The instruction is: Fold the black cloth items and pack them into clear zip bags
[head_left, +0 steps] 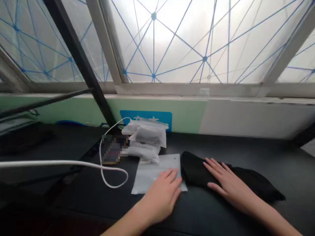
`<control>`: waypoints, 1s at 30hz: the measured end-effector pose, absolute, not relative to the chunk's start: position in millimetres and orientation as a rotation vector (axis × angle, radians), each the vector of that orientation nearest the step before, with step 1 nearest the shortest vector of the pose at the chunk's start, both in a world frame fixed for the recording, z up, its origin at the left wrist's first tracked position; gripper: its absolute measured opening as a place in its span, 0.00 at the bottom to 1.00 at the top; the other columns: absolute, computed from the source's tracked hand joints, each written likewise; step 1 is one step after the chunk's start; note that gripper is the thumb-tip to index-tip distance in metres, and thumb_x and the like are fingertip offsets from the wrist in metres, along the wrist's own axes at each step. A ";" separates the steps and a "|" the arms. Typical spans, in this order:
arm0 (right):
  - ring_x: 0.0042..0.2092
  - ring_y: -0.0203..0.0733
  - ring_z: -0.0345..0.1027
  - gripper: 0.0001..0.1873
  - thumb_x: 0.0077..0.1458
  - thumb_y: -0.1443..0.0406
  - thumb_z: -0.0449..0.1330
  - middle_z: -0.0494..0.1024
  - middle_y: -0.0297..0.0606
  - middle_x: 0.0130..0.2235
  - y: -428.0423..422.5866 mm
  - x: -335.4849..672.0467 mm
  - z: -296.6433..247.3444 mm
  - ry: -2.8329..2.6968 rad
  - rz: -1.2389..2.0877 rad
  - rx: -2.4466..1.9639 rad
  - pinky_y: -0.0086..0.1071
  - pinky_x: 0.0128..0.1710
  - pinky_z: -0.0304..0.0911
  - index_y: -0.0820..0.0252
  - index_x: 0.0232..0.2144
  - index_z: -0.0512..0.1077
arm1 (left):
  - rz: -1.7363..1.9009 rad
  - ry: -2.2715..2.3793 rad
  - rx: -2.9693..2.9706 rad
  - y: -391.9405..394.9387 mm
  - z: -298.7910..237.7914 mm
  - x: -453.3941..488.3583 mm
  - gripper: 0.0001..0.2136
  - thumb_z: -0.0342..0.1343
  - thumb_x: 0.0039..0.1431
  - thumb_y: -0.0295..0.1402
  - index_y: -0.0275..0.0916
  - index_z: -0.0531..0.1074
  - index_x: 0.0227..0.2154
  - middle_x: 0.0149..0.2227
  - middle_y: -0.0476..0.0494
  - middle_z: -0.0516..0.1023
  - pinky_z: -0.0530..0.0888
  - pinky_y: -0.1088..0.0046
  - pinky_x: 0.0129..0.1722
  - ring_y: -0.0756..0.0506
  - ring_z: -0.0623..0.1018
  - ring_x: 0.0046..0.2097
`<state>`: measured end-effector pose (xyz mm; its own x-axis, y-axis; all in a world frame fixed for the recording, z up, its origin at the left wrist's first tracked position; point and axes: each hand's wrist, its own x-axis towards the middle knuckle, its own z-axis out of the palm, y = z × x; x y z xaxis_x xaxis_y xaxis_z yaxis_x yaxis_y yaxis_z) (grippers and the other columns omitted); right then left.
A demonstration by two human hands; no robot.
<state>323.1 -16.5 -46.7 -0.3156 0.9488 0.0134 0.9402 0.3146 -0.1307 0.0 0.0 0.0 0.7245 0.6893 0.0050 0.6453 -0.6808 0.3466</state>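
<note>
Left hand is resting on the lower right corner of a flat white plastic sleeve, fingers slightly spread, holding nothing. Right hand is lying on a folded black cloth, fingers spread wide, also not gripping.

Counts: two hands, one cloth, one sleeve, one white cable, and at least two white packed bags, with the stack hiding the exact number. The lower bag is showing ROCKBROS print. One pixelated item is sitting left of the bags; can't tell what it is.

Edges: cloth's left edge is sitting just beside the sleeve's right edge. Sleeve's top edge is touching or nearly touching the lower bag. Cable is looping just left of the sleeve, running out past the left frame edge and up to the bags. Bags are standing near the back edge of the dark table, in front of a blue sign. Dark tabletop is stretching right of the cloth, and a strip is running behind it.
</note>
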 end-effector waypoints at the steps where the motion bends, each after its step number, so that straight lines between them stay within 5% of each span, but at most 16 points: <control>1: 0.73 0.54 0.42 0.38 0.66 0.41 0.47 0.48 0.35 0.73 -16.9 328.5 -48.8 -2.450 0.135 -1.804 0.58 0.70 0.46 0.48 0.71 0.50 | 0.211 0.970 2.621 6.0 -0.8 9.0 0.18 0.45 0.72 0.35 0.37 0.70 0.59 0.67 0.32 0.66 0.63 0.50 0.67 0.33 0.65 0.68; 4: 0.73 0.55 0.43 0.38 0.66 0.42 0.48 0.50 0.37 0.73 -20.0 344.5 -54.0 -2.387 0.083 -1.850 0.59 0.69 0.47 0.48 0.71 0.52 | 0.272 0.822 2.617 28.8 -5.0 35.3 0.15 0.46 0.71 0.32 0.37 0.75 0.52 0.63 0.35 0.72 0.63 0.57 0.67 0.37 0.68 0.66; 8: 0.72 0.55 0.45 0.37 0.66 0.44 0.49 0.51 0.39 0.72 -30.3 360.0 -54.8 -2.330 0.007 -1.885 0.59 0.69 0.49 0.49 0.71 0.52 | 0.323 0.766 2.538 74.6 -15.8 68.1 0.18 0.48 0.68 0.28 0.40 0.71 0.58 0.69 0.38 0.62 0.58 0.49 0.69 0.36 0.62 0.70; 13: 0.73 0.57 0.44 0.36 0.66 0.45 0.52 0.50 0.39 0.73 -44.0 361.4 -43.6 -2.361 0.001 -1.830 0.61 0.69 0.48 0.46 0.71 0.52 | 0.299 0.667 2.432 138.4 -24.4 111.2 0.24 0.45 0.63 0.22 0.46 0.74 0.56 0.66 0.48 0.68 0.52 0.51 0.71 0.42 0.63 0.70; 19: 0.73 0.59 0.42 0.37 0.66 0.45 0.53 0.52 0.40 0.72 -54.4 352.4 -24.0 -2.497 0.220 -1.710 0.65 0.69 0.42 0.46 0.71 0.51 | 0.399 0.699 2.383 191.9 -32.6 146.5 0.20 0.47 0.56 0.20 0.39 0.81 0.42 0.57 0.44 0.78 0.62 0.62 0.68 0.44 0.68 0.67; 24: 0.73 0.61 0.39 0.41 0.64 0.42 0.53 0.51 0.42 0.72 -51.5 313.2 -11.4 -2.587 0.428 -1.520 0.66 0.69 0.37 0.51 0.71 0.52 | 0.529 0.755 2.390 202.5 -33.0 152.6 0.18 0.48 0.55 0.19 0.39 0.81 0.37 0.55 0.43 0.80 0.62 0.59 0.68 0.42 0.71 0.65; 30: 0.73 0.62 0.39 0.42 0.64 0.42 0.54 0.53 0.49 0.72 -3.3 245.8 -10.7 -2.578 0.474 -1.339 0.63 0.70 0.38 0.60 0.70 0.56 | 0.644 0.789 2.431 164.4 9.1 124.9 0.16 0.46 0.65 0.26 0.40 0.79 0.45 0.54 0.43 0.81 0.71 0.63 0.63 0.43 0.78 0.58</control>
<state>245.8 -3.3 -10.7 -0.5706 0.8208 0.0270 0.7575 0.5387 -0.3688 124.9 164.4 9.1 0.7199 0.6362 0.2774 0.3992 -0.7065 0.5844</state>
